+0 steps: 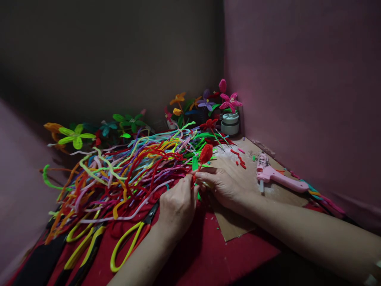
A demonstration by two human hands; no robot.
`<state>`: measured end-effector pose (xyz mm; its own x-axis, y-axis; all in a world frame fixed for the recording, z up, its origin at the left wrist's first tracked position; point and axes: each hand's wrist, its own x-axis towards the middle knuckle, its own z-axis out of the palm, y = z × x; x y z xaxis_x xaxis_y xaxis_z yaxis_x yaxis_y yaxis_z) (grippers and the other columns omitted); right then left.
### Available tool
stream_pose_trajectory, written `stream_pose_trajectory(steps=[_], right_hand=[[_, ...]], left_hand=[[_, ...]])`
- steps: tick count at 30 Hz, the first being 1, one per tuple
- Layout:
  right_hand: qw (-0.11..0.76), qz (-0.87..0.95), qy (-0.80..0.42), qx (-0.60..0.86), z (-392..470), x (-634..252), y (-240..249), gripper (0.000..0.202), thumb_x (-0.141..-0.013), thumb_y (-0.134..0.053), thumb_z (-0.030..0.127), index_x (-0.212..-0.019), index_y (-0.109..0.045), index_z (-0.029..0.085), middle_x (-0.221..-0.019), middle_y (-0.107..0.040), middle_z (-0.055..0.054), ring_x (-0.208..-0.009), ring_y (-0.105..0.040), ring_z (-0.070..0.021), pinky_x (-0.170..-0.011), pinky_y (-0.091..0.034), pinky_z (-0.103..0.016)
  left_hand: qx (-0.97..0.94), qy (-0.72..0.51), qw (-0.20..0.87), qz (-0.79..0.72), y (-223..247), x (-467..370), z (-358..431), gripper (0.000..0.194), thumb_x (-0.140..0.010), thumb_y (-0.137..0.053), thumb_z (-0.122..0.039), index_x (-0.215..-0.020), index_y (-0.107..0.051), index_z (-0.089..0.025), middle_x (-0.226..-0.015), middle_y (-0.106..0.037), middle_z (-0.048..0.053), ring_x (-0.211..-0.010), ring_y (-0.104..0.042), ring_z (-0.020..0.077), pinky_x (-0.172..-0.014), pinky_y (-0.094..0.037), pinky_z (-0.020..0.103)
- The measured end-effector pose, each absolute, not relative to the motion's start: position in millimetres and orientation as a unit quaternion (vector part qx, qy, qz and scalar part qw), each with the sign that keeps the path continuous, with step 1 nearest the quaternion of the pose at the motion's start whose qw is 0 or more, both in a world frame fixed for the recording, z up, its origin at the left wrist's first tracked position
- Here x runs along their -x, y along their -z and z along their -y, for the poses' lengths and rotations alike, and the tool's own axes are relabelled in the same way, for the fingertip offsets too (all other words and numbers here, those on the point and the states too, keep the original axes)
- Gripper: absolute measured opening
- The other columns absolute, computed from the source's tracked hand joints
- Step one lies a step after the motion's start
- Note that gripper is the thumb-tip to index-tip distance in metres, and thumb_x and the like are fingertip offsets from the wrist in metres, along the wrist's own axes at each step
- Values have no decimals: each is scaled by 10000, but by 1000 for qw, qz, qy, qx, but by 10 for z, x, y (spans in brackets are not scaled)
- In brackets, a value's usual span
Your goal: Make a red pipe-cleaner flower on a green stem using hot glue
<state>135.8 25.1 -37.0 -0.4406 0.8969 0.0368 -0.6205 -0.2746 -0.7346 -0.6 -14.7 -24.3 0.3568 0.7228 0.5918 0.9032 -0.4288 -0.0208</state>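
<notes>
A red bud [206,154] of fuzzy pipe cleaner stands upright on a thin stem between my hands. My left hand [178,200] is closed around the lower stem, its fingers pressed together. From the right, my right hand [218,184] pinches the same stem just below the bud. A green leaf-like piece [195,163] shows right behind the fingers, and a bit of green also appears beneath them. The fingertips partly hide the stem's lower end.
Loose multicoloured pipe cleaners [143,159] heap at the left. Yellow-handled scissors [126,246] and pliers [86,246] lie in front. A pink glue gun [279,178] rests on the brown board [235,226]. Finished flowers [230,102] and a pale round container [230,124] stand behind.
</notes>
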Motion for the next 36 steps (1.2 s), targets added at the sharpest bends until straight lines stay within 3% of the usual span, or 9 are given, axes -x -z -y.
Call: stream_pose_trajectory(steps=[6,13,17,25,31,36], right_hand=[[485,362,-765,219,-215,-1362,358,175,-675,-715,290,-725,-636,142,-625,-564,16,-592,-520,-108,-583,-397,-248],[491,379,-748,236,-181,-1376,284,144,-660,-717,282,-702,-662,156,-612,-586,15,-561,-497,-105,-620,-412,-275],[495,376,-755,210,-176,-1370,258,144,-663,-715,256,-763,-688,156,-679,-624,-2,-639,-540,-123,-664,-425,-283],[475,457,-733,171,-180,-1399,227,151,-753,-611,241,-850,-697,165,-635,-616,-1,-609,-532,-118,-602,-392,-254],[474,436,-741,188,-226,-1402,278,96,-728,-654,254,-760,-670,165,-693,-590,11,-614,-486,-98,-594,-363,-248],[459,436,-754,177,-254,-1416,300,114,-726,-669,251,-789,-674,156,-715,-604,2,-646,-504,-100,-647,-372,-257]], left_hand=[[811,262,271,448,269,41,121,93,-854,-485,-143,-901,-561,-119,-653,-627,25,-524,-579,125,-491,-365,236],[823,291,214,439,244,47,129,124,-864,-428,-99,-857,-547,-132,-626,-595,11,-496,-546,108,-477,-358,224],[801,369,73,466,178,15,149,125,-871,-436,-146,-834,-555,-151,-596,-568,-13,-493,-515,89,-490,-366,197],[622,430,-357,549,-18,-66,188,198,-827,-521,-295,-685,-556,-162,-516,-471,-52,-383,-369,40,-385,-294,163],[480,435,-594,478,-70,-42,154,182,-795,-581,-309,-723,-564,-143,-471,-470,-55,-321,-304,12,-323,-209,127],[382,419,-741,358,-20,11,119,149,-810,-566,-280,-739,-561,-149,-441,-399,-87,-286,-134,-3,-265,-218,117]])
